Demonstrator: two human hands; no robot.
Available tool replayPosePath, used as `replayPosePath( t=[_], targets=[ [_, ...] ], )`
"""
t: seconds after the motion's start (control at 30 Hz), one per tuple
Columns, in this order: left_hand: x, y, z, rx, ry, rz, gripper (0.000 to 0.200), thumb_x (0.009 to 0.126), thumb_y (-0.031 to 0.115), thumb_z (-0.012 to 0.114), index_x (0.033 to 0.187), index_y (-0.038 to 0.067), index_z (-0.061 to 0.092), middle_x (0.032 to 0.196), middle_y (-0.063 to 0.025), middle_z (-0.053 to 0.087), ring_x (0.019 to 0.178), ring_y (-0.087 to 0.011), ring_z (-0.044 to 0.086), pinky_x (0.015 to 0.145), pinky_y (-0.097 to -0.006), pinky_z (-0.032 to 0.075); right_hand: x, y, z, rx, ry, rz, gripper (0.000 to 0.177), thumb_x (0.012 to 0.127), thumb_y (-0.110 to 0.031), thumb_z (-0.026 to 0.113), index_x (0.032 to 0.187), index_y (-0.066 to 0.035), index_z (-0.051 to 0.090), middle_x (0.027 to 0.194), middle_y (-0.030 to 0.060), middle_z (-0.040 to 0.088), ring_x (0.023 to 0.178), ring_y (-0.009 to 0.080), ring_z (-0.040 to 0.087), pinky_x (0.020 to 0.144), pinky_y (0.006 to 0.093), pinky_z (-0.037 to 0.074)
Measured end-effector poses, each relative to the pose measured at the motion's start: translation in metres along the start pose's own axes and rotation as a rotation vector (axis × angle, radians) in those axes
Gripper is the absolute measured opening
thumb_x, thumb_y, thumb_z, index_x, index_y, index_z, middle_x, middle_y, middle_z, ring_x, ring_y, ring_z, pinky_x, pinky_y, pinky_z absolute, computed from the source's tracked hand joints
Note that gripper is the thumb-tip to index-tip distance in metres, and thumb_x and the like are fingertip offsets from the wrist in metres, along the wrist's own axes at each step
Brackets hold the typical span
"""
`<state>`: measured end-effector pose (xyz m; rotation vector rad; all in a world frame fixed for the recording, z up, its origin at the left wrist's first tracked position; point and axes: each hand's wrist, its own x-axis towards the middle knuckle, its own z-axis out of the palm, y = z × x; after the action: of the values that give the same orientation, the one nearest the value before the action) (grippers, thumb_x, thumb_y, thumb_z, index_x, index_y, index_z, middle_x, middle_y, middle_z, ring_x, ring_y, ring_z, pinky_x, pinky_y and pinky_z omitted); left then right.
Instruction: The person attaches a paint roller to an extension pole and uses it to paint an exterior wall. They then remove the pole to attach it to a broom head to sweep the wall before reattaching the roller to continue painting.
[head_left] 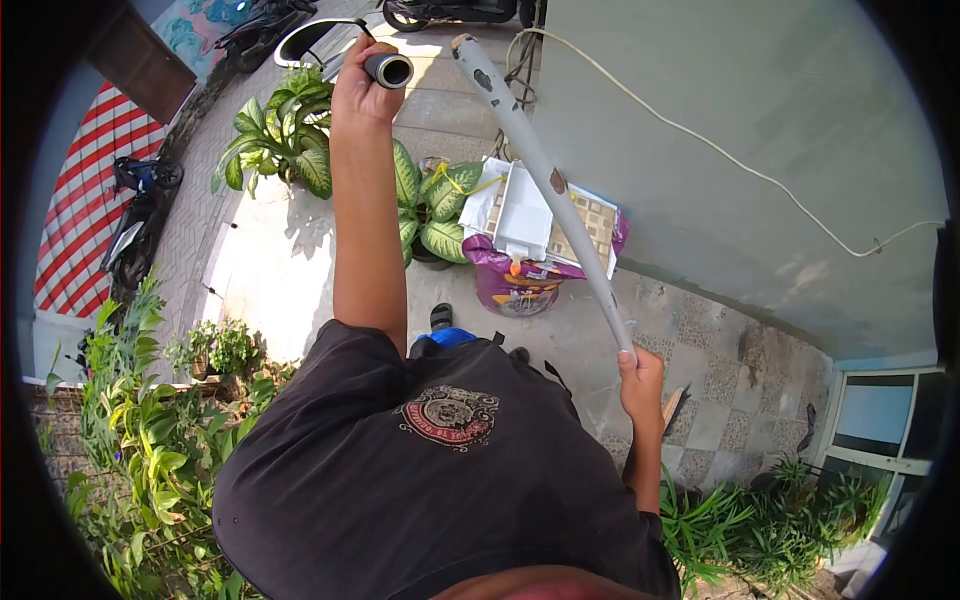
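Observation:
My left hand (366, 90) is raised at the top, wrapped round a short black tube (389, 70) with a hollow, silvery rim facing me. A curved black-edged piece (320, 35) with a pale inside shows just beyond that hand; its link to the tube is hidden by the fingers. At the right, my right hand (640, 378) is closed round the near end of a long grey pipe (530, 140) with chipped, dark patches. The pipe slants up and away to the left, its far tip close to the tube. It overlaps a purple sack (515, 290) in this view.
White trays (522, 212) and a patterned board lie on the sack. Potted leafy plants (290, 135) stand on the left, with more greenery (150, 450) lower down. A grey wall (740, 120) with a loose cable (690, 128) rises at right. Motorbikes (140, 225) are parked beyond.

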<state>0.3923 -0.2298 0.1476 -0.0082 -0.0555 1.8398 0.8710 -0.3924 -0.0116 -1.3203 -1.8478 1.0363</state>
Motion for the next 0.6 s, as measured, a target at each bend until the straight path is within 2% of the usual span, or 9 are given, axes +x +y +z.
replayPosePath(
  t=[0.07, 0.17, 0.33, 0.53, 0.6],
  targets=[
    [-0.005, 0.004, 0.010, -0.077, 0.035, -0.051, 0.028, 0.099, 0.010, 0.055, 0.073, 0.003, 0.048, 0.061, -0.0025, 0.049, 0.053, -0.0118, 0.051, 0.052, -0.0250, 0.050, 0.001, -0.004, -0.002, -0.016, -0.005, -0.011, 0.044, 0.094, -0.037, 0.059, 0.069, -0.001, 0.051, 0.054, 0.0123, 0.038, 0.048, 0.0282, 0.041, 0.054, 0.0374, 0.035],
    [-0.004, 0.017, 0.010, -0.200, 0.009, -0.151, 0.027, 0.099, 0.008, 0.054, 0.073, 0.004, 0.049, 0.060, -0.0022, 0.048, 0.053, -0.0127, 0.051, 0.052, -0.0260, 0.050, 0.002, -0.008, -0.002, -0.033, -0.010, -0.032, 0.046, 0.093, -0.039, 0.059, 0.068, -0.001, 0.050, 0.054, 0.0126, 0.039, 0.047, 0.0289, 0.041, 0.054, 0.0375, 0.035],
    [-0.011, 0.016, 0.016, -0.128, 0.029, -0.105, 0.026, 0.099, 0.007, 0.052, 0.073, 0.004, 0.050, 0.060, -0.0020, 0.048, 0.054, -0.0151, 0.050, 0.053, -0.0274, 0.052, 0.004, -0.012, -0.002, -0.018, -0.035, -0.066, 0.045, 0.093, -0.037, 0.059, 0.068, -0.002, 0.048, 0.054, 0.0123, 0.039, 0.047, 0.0286, 0.040, 0.053, 0.0373, 0.035],
    [-0.007, 0.016, 0.013, -0.089, 0.139, -0.031, 0.022, 0.097, 0.005, 0.056, 0.076, 0.003, 0.052, 0.062, -0.0023, 0.050, 0.055, -0.0150, 0.052, 0.054, -0.0279, 0.052, 0.005, -0.014, -0.001, 0.010, -0.077, -0.029, 0.040, 0.092, -0.033, 0.061, 0.070, 0.000, 0.052, 0.054, 0.0127, 0.039, 0.047, 0.0268, 0.040, 0.052, 0.0370, 0.035],
    [-0.001, 0.019, 0.006, -0.080, 0.083, -0.039, 0.014, 0.093, 0.002, 0.059, 0.080, 0.002, 0.056, 0.067, -0.0043, 0.058, 0.060, -0.0157, 0.058, 0.059, -0.0291, 0.057, 0.006, -0.014, -0.001, 0.012, -0.081, -0.021, 0.039, 0.092, -0.032, 0.061, 0.070, 0.000, 0.053, 0.054, 0.0127, 0.040, 0.047, 0.0266, 0.040, 0.052, 0.0370, 0.036]
  ],
)
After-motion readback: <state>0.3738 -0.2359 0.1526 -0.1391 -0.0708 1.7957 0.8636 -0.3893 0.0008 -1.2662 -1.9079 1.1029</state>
